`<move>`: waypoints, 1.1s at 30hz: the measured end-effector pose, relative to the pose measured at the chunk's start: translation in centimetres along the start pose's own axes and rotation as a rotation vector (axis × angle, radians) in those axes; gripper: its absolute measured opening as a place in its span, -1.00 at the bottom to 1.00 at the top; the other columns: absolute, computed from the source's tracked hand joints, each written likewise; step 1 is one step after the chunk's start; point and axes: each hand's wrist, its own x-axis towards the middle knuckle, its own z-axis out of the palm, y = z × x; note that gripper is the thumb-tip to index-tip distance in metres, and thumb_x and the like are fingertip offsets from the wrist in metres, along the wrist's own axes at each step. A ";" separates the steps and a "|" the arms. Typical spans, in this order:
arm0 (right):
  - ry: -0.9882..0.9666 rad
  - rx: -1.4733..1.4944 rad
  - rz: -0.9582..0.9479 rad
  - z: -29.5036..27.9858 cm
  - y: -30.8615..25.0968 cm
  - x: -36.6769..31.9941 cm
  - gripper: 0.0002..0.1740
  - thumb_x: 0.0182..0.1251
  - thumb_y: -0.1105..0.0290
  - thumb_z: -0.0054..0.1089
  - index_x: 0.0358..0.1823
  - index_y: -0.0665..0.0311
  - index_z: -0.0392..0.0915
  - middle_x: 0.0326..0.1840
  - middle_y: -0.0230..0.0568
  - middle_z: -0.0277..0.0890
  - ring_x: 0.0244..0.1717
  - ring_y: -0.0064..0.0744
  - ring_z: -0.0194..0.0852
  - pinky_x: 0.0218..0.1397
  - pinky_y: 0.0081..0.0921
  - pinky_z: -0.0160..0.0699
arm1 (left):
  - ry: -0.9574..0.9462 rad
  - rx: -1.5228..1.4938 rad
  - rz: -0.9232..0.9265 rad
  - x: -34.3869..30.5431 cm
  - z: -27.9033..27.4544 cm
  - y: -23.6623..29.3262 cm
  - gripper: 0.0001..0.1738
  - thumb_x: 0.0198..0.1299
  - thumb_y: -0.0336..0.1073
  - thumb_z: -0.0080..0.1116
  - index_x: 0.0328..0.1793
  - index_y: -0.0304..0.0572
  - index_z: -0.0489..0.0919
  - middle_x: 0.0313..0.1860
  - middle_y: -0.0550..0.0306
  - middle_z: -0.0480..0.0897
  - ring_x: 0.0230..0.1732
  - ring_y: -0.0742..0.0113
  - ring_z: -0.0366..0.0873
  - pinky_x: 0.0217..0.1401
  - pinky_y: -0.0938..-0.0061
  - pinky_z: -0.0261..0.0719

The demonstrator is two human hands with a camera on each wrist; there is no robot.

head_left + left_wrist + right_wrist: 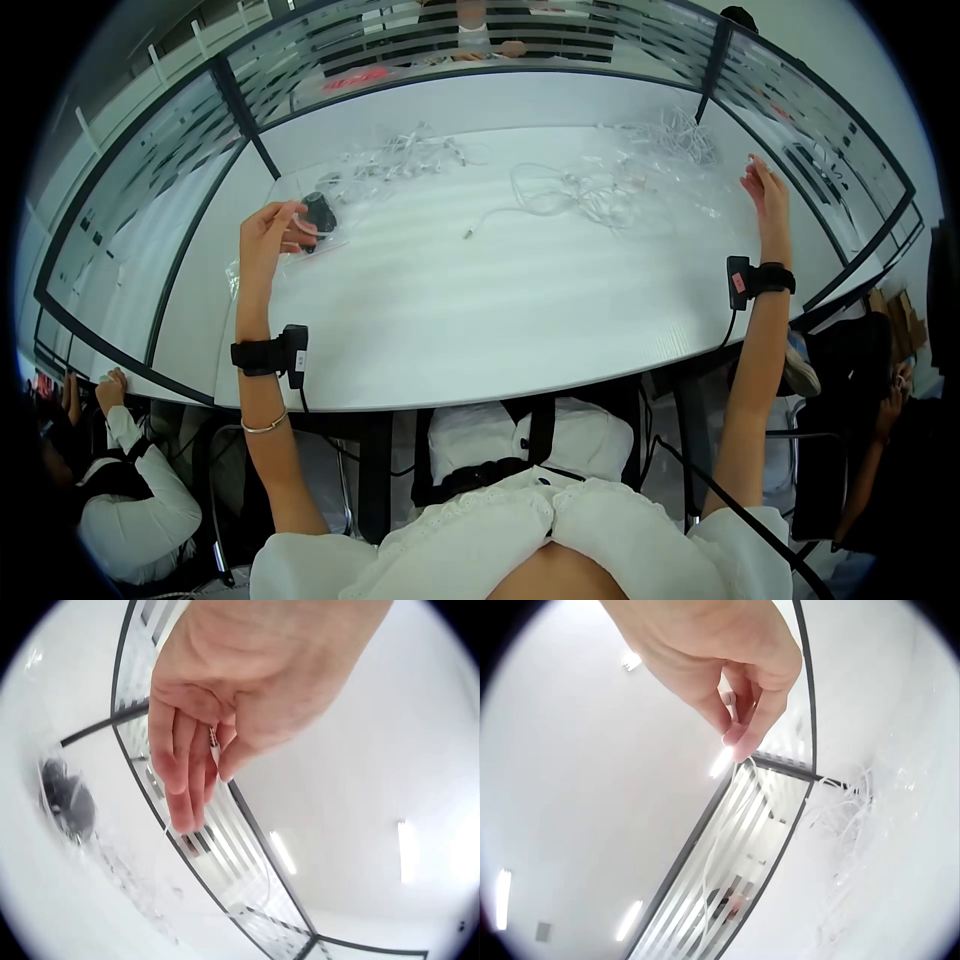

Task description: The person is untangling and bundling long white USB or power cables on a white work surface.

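In the left wrist view, my left hand (217, 697) pinches the white plug (216, 748) of a thin earphone cable between thumb and fingers. The plug's metal tip points back toward the palm. My right hand (735, 667), raised by the right-hand partition, pinches white earphones; one small earbud (729, 697) shows between thumb and fingers, and thin wires (718, 832) trail below the fingertips. Seen from the head, the left hand (268, 235) is beside a dark object in a clear bag (318, 215), while the right hand (768, 195) is far across the table.
Loosely coiled white cables (575, 195) lie on the white table (460, 320). Bagged white cables (400, 155) are at the back left, and a tangled white bunch (685, 140) is at the back right. Dark-framed striped partitions (230, 95) enclose the back and sides. Other people sit beyond them.
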 end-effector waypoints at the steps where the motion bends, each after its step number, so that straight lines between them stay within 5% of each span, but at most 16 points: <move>1: 0.020 -0.010 -0.008 -0.8 0.4 0.4 -0.63 0.34 0.25 0.17 0.00 0.42 0.57 -0.27 -0.34 0.52 -0.22 -0.59 0.51 -0.05 -0.56 0.61 | -0.056 0.041 -0.033 0.0 -0.9 0.0 -0.60 0.36 -0.05 -0.06 -0.23 -0.25 0.59 -0.53 0.07 0.64 -0.57 0.45 0.60 -0.55 0.67 0.41; 7: 0.167 -0.006 -0.046 -5.7 2.7 2.6 -0.66 0.31 0.28 0.20 -0.07 0.45 0.58 -0.28 -0.24 0.51 -0.24 -0.48 0.51 0.01 -0.41 0.66 | -0.020 0.040 -0.060 0.0 -4.4 -3.0 -0.58 0.34 -0.03 -0.05 -0.41 -0.23 0.49 -0.69 0.17 0.48 -0.78 0.49 0.40 -0.67 0.68 0.29; 13: 0.277 -0.050 -0.031 -10.1 4.3 4.4 -0.65 0.28 0.29 0.24 -0.07 0.44 0.58 -0.29 -0.26 0.51 -0.23 -0.49 0.52 -0.03 -0.39 0.68 | 0.403 -0.156 -0.040 -1.6 -8.2 -4.0 -0.68 0.33 -0.09 -0.02 -0.22 -0.24 0.51 -0.53 0.13 0.56 -0.66 0.52 0.43 -0.58 0.68 0.36; 20: 0.143 -0.030 -0.108 -5.9 -0.3 1.4 -0.65 0.29 0.25 0.22 -0.06 0.40 0.58 -0.29 -0.31 0.50 -0.23 -0.51 0.51 -0.01 -0.44 0.66 | 0.524 -0.132 -0.024 -3.1 -8.9 -2.5 -0.72 0.32 -0.21 -0.01 -0.01 -0.23 0.53 -0.56 0.21 0.50 -0.66 0.61 0.28 -0.61 0.72 0.18; 22: -0.025 -0.097 -0.169 -2.8 -2.7 -0.2 -0.65 0.34 0.22 0.16 -0.04 0.37 0.58 -0.30 -0.34 0.48 -0.24 -0.54 0.50 0.01 -0.50 0.62 | 0.424 -0.109 0.023 -3.6 -7.3 0.3 -0.74 0.32 -0.21 0.00 -0.03 -0.20 0.54 -0.61 0.26 0.45 -0.66 0.63 0.25 -0.63 0.72 0.12; 25: -0.163 -0.235 -0.106 4.0 -7.0 -3.1 -0.67 0.35 0.21 0.11 -0.04 0.32 0.58 -0.33 -0.42 0.45 -0.25 -0.64 0.45 -0.05 -0.58 0.58 | 0.235 -0.135 0.129 -3.7 -3.8 3.4 -0.75 0.31 -0.22 0.04 -0.05 -0.24 0.53 -0.56 0.23 0.52 -0.59 0.57 0.39 -0.50 0.70 0.30; 27: -0.318 -0.254 -0.077 7.1 -7.9 -4.4 -0.68 0.35 0.21 0.12 -0.05 0.31 0.58 -0.34 -0.44 0.44 -0.27 -0.67 0.43 -0.08 -0.60 0.56 | 0.082 -0.136 0.135 -4.1 -0.9 6.4 -0.72 0.31 -0.25 0.03 -0.01 -0.32 0.51 -0.32 0.10 0.65 -0.34 0.49 0.56 -0.20 0.66 0.42; 33: -0.809 -0.190 -0.009 16.5 -8.8 -10.4 -0.70 0.40 0.19 0.05 -0.10 0.29 0.53 -0.26 -0.45 0.42 -0.29 -0.70 0.33 -0.20 -0.62 0.49 | -0.373 -0.316 0.283 -3.9 6.5 9.7 -0.71 0.34 -0.27 -0.02 0.05 -0.31 0.52 -0.19 -0.04 0.68 -0.25 0.41 0.61 -0.21 0.59 0.44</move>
